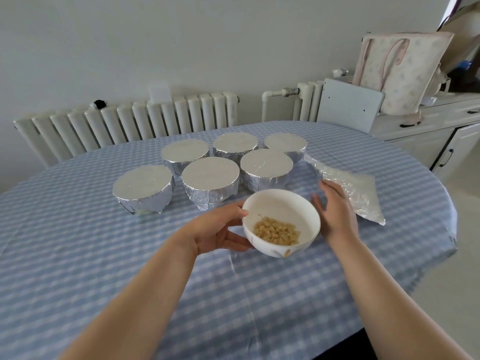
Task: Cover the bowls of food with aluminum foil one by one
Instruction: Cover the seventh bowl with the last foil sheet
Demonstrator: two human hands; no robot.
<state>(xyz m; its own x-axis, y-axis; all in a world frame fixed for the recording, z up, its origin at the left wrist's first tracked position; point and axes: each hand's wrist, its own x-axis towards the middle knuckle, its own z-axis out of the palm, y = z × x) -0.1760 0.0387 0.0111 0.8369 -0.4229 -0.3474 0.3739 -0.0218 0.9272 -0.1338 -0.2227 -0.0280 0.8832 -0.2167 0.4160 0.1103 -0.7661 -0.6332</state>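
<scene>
So there's one uncovered white ceramic bowl with a small heap of pale yellowish kernels in the bottom, sitting near the middle of the table, which has a blue and white checked tablecloth on it. The left hand is gripping the bowl from its left side, thumb hooked over the rim and the fingers curled round the outside wall underneath. The right hand is just beside the bowl's right side with straight, relaxed fingers, holding nothing; can't really tell if it's touching the bowl or only hovering next to it.

Behind the bowl are six more bowls already wrapped in crinkly silver aluminium foil, flat on top, packed close together in two rough rows of three. A loose sheet of aluminium foil lies flat on the table to the right, just past the right hand's fingertips.

Further back there's a white ribbed radiator along the wall, and a pale floral tote bag standing on a white cabinet at the right.
</scene>
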